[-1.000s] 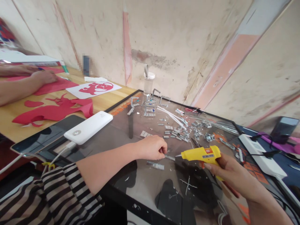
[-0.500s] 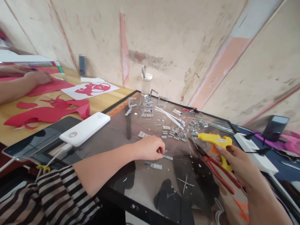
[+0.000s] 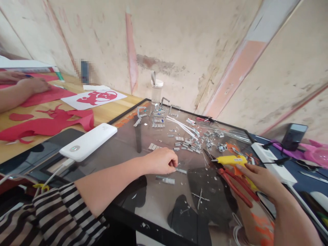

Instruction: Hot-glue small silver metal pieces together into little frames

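My left hand [image 3: 162,160] rests on the glass sheet [image 3: 143,201], fingers curled and pinching a small silver strip [image 3: 180,170]. Another silver strip [image 3: 165,179] lies just in front of that hand. My right hand [image 3: 258,178] lies on the yellow glue gun [image 3: 230,160], which is low over the glass at the right, nozzle pointing left. Red-handled pliers [image 3: 234,184] lie beside and under that hand. Several small silver pieces [image 3: 189,143] are scattered behind both hands.
A white power bank [image 3: 88,141] with a cable sits on a tablet at the left. Red paper cut-outs [image 3: 48,123] cover the wooden table, where another person's arms [image 3: 17,90] work. A small bottle [image 3: 155,91] stands by the wall. A white power strip [image 3: 274,162] lies at the right.
My right hand has carried the glue gun away from the silver strip, to the right and down onto the glass beside the pliers. My left hand has stayed pinched on the strip.
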Demonstrator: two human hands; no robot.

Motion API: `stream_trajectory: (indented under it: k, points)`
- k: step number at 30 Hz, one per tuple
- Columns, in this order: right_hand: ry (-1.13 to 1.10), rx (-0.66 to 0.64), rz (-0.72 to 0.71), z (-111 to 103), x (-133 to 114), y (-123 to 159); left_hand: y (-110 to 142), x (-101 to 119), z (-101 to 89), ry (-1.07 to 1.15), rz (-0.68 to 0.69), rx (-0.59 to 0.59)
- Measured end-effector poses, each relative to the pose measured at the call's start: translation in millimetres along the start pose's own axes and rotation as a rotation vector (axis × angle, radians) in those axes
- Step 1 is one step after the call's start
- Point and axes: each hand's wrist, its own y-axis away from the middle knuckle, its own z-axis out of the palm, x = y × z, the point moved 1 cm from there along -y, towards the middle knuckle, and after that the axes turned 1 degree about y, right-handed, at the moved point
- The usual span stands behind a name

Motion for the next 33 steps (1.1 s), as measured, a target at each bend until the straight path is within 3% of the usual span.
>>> stream_trajectory:
  k: [3,5,8,10,11,14,16,20,33]
  points:
    - [0.019,-0.194,0.051,0,11,-5,0,-1,0.2,-0.002,0.006,-0.001]
    - [0.022,-0.167,0.061,-2,14,-7,0,-2,0.8,-0.004,0.016,0.003]
    - [0.048,0.000,-0.004,-2,-4,2,-1,-4,2.4,-0.005,0.032,0.016]
    - [-0.068,0.116,-0.174,6,-31,17,-2,-5,3.4,-0.003,0.033,0.020]
    - [-0.174,0.077,-0.267,13,-47,26,-2,-6,3.8,-0.004,0.032,0.019]
    - [-0.290,-0.236,-0.564,42,-90,54,-2,-6,4.2,-0.011,0.039,0.022]
    - [-0.244,-0.271,-0.643,59,-107,66,-2,-7,4.2,-0.017,0.049,0.027]
    - [-0.170,-0.240,-0.687,76,-116,73,-2,-7,4.2,-0.024,0.059,0.031]
    - [-0.175,-0.187,-0.729,85,-124,78,-2,-3,3.2,0.004,0.031,0.018]
